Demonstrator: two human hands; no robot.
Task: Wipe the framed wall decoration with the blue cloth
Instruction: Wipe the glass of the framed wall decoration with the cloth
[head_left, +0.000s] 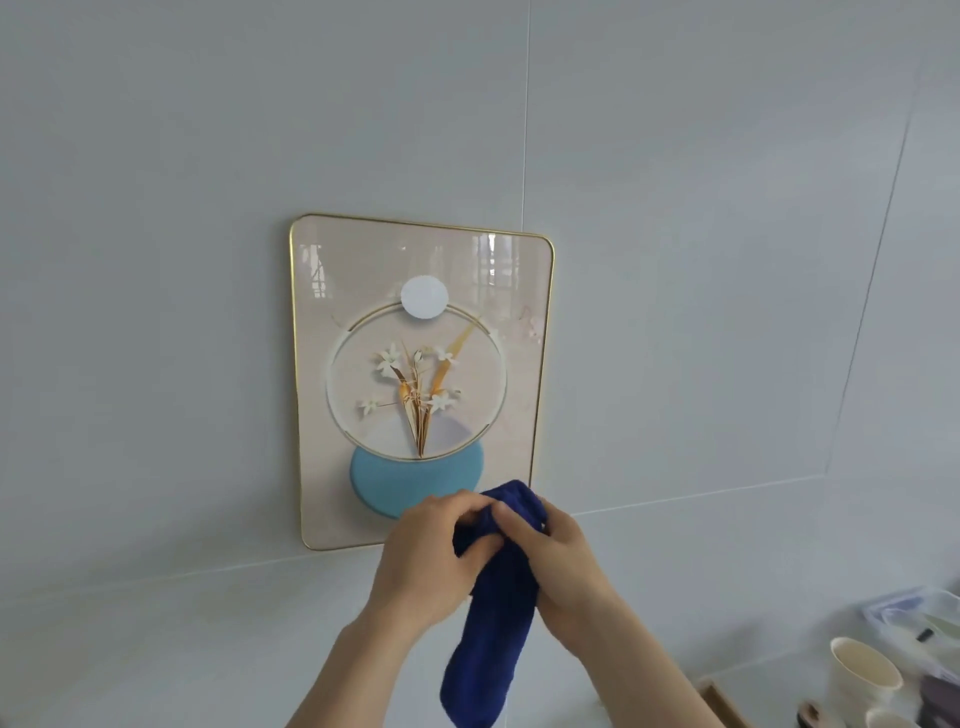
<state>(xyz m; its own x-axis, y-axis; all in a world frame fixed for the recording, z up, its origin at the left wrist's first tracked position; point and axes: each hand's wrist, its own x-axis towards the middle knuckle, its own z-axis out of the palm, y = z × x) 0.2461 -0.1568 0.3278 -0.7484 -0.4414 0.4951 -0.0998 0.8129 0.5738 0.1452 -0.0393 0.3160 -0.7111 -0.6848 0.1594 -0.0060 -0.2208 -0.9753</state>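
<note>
Gripping blue cloth (493, 597) | left hand (426, 556), right hand (563, 566) both closed on it | before framed wall decoration (415, 364)

I take this for a home. Pale tiled wall (675, 208), framed flower decoration (421, 379), and cups (862, 675) suggest it.

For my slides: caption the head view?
Both hands, left hand and right hand, bunch a dark blue cloth before a gold-rimmed floral wall picture.
</note>
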